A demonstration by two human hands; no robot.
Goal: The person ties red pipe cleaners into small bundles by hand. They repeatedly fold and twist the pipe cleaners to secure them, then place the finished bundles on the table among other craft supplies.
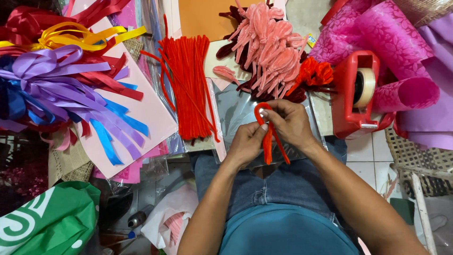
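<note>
Both hands [269,130] (seemingly pinching) on pipe cleaner [267,141]

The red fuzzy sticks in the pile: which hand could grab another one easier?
Probably the left hand. The pile of red fuzzy sticks lies up and to its left, closer to it than to the right hand. Both hands hold the bent orange stick, so one would have to let go first.

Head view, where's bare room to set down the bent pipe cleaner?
The clear film between the red pipe cleaners and the hands is bare, and so is the pink sheet beside the ribbons. Around the pink shapes and the tape dispenser it is crowded.
</note>
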